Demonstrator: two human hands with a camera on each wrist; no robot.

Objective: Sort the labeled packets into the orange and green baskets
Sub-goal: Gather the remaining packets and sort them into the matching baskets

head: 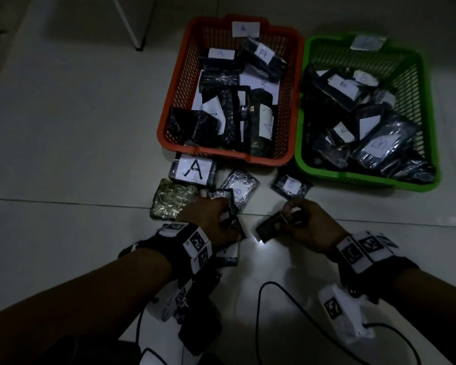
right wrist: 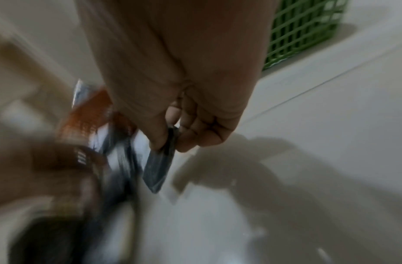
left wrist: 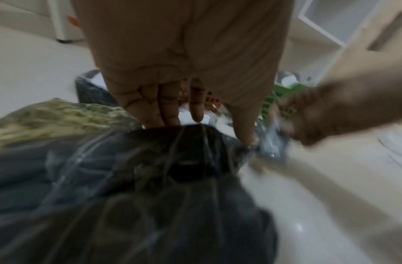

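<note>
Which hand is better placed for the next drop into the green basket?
Right, probably. The right hand pinches a dark packet on the side of the green basket; the left hand grips a pile packet nearer the red basket.

Behind the left hand (head: 211,219) and the right hand (head: 311,225) sit black wrist straps (head: 148,248), each topped with white blocks (head: 195,242) printed with black square markers. White camera housings (head: 345,312) hang under both wrists, trailing thin black cables (head: 258,304).
</note>
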